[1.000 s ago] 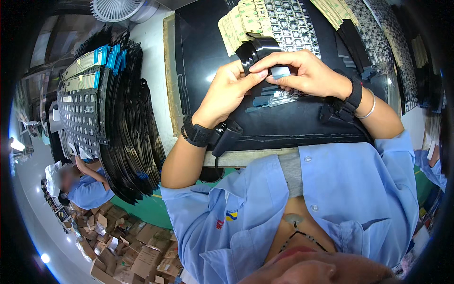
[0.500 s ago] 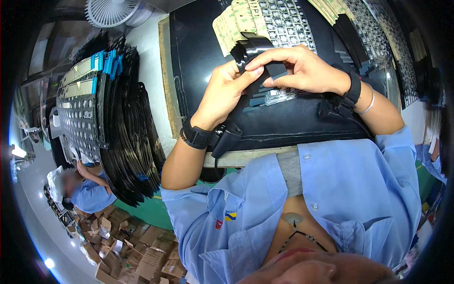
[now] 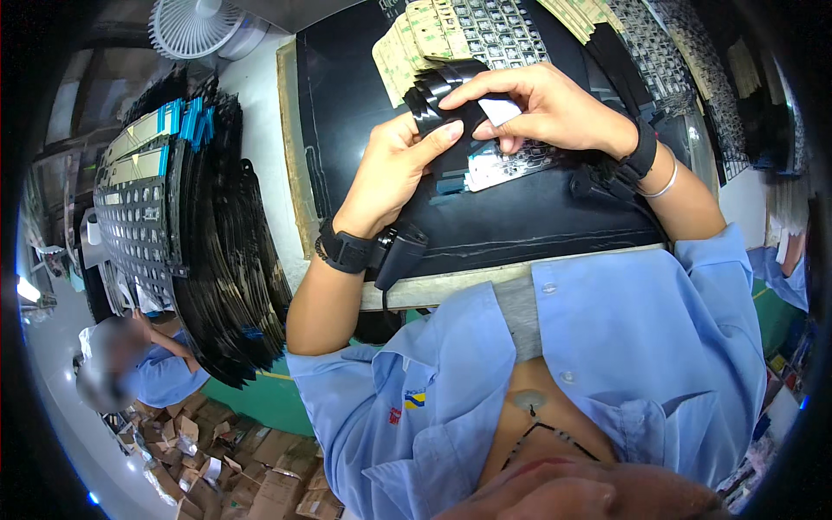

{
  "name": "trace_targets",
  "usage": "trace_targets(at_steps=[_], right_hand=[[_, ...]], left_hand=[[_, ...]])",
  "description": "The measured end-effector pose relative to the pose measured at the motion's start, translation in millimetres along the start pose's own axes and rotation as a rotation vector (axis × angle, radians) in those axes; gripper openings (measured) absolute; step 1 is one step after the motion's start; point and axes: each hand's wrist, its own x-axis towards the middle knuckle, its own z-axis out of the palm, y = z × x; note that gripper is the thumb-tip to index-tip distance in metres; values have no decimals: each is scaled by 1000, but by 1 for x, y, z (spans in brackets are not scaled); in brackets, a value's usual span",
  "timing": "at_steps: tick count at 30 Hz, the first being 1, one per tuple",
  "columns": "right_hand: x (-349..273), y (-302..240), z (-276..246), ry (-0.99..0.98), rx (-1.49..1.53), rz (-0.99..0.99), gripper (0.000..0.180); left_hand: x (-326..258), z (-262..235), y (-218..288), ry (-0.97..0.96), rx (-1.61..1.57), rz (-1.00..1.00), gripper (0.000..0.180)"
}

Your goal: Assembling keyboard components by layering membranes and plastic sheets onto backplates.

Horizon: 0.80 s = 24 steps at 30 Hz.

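My left hand point(image 3: 386, 169) is closed around a bundle of glossy black film strips point(image 3: 433, 91), which curl over its fingers. My right hand point(image 3: 559, 113) reaches in from the other side, its index finger laid on the strips. Between its thumb and fingers a small white rectangular piece point(image 3: 500, 110) shows; whether it is part of the strips I cannot tell. Just beneath the hands lies a thin silvery sheet with key-shaped cutouts point(image 3: 511, 166), with a blue edge at its left end. Each wrist wears a black strap with a small device.
A black mat point(image 3: 347, 113) covers the bench. At its far side lie fanned cream-backed sheets with key-shaped cutouts point(image 3: 503, 35), and more stacks point(image 3: 659, 61) at the right. A tall pile of black sheets point(image 3: 230, 217) stands left, near a white fan point(image 3: 195, 26). Another person point(image 3: 165, 373) sits beyond the pile.
The small piece at my right fingers looked dark grey and now appears white. More of the silvery sheet shows below the hands. The whole view has shifted slightly.
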Motion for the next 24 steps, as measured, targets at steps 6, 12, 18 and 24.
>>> trace_targets(at_steps=[6, 12, 18, 24], right_hand=[[3, -12, -17, -43, -128, -101, 40], [21, -18, -20, -208, 592, 210, 45], [49, -11, 1, 118, 531, 336, 28], [47, -69, -53, 171, -159, -149, 27]], left_hand=[[-1, 0, 1, 4, 9, 32, 18], [0, -2, -4, -33, 58, 83, 17], [1, 3, 4, -44, 134, 26, 18], [-7, 3, 4, 1, 15, -1, 20]])
